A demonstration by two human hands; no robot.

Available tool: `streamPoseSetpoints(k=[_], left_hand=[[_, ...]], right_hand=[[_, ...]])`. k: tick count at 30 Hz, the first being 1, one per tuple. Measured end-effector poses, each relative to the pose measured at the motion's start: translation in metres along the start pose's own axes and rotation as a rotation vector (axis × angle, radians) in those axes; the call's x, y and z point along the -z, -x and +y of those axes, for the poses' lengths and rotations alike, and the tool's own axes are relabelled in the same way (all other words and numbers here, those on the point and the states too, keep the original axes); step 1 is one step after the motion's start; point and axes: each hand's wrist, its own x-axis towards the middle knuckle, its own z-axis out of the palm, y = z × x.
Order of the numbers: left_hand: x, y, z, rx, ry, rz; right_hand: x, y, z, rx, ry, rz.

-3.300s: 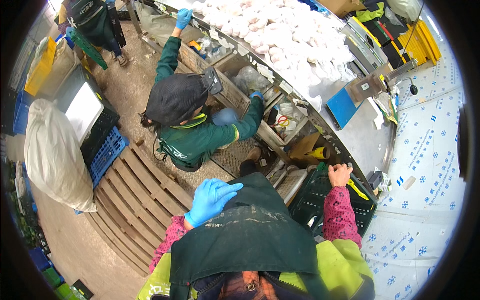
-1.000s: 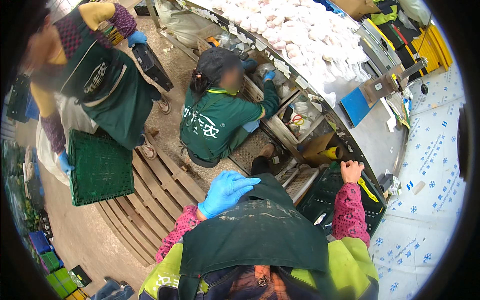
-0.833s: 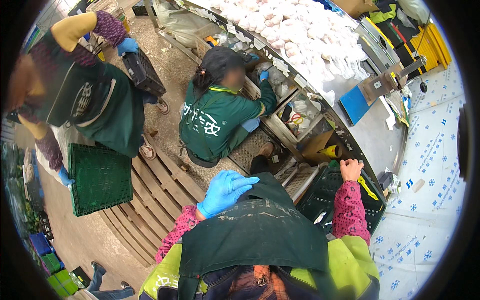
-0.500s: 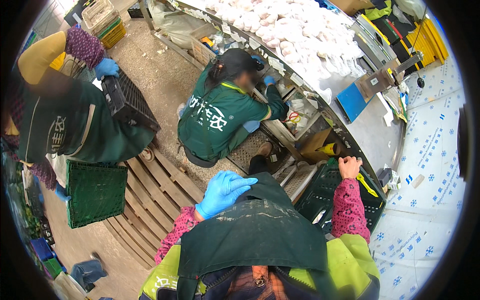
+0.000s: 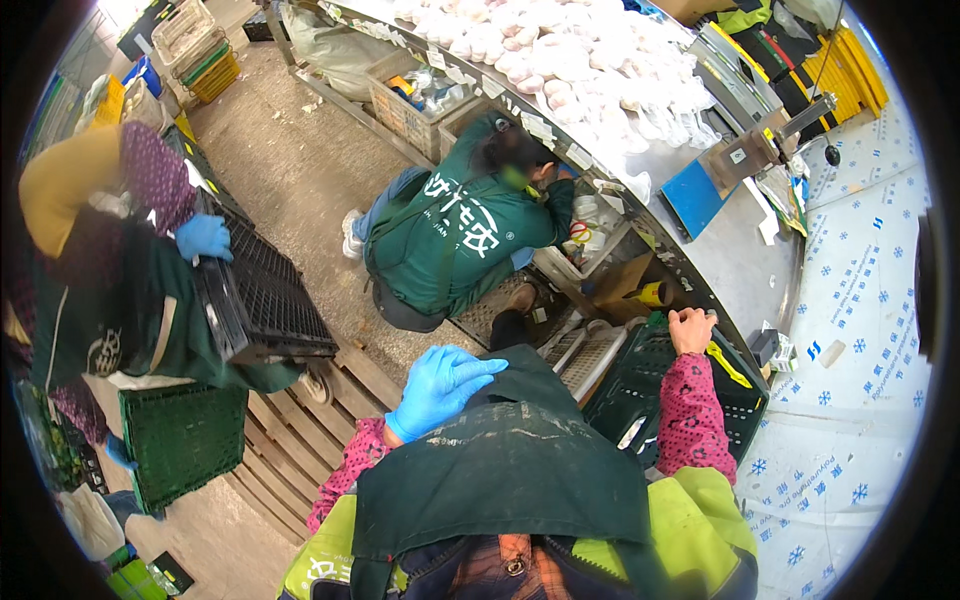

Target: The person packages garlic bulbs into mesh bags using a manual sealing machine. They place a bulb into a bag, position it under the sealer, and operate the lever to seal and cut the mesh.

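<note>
My left hand [image 5: 440,390], in a blue glove, is held over my dark green apron [image 5: 500,470]. Its fingers are stretched to the right and nothing shows in them. My bare right hand [image 5: 690,330] has its fingers curled over the upper edge of a dark green plastic crate [image 5: 735,415], close to the metal table's rim. A yellow strip [image 5: 728,365] lies on the crate beside that hand. My forearm covers part of the crate.
At left a co-worker holds a black crate [image 5: 265,285] and a green crate [image 5: 185,440] above a wooden pallet [image 5: 290,430]. Another co-worker [image 5: 460,235] crouches by bins under the table. White bagged goods [image 5: 570,60] and a blue-plated scale [image 5: 700,195] are on the table.
The standing co-worker's black crate has shifted lower and to the right. The crouching co-worker has leaned further in under the table. My hands have barely moved.
</note>
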Motion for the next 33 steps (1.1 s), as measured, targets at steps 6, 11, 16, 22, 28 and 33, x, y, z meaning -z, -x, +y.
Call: streamPoseSetpoints(k=[6,11,16,22,28,33], left_hand=[[-0.006,-0.003,0.001,-0.009,0.009,-0.035],[-0.01,-0.01,0.006,-0.02,0.029,-0.053],[-0.014,-0.017,0.007,-0.046,0.021,-0.064],[-0.018,-0.023,0.008,-0.039,0.015,-0.042],[-0.017,-0.02,0.024,-0.014,0.008,-0.133],[-0.014,-0.035,-0.003,-0.02,0.012,-0.084]], right_hand=[[0.006,0.002,-0.005,-0.004,-0.006,-0.015],[0.004,0.001,0.0,0.012,0.014,0.011],[0.003,0.002,0.003,0.01,0.01,0.018],[0.0,-0.004,0.0,0.022,0.011,0.021],[-0.025,-0.014,0.051,0.239,0.041,0.092],[-0.028,-0.026,0.034,0.158,0.081,0.001]])
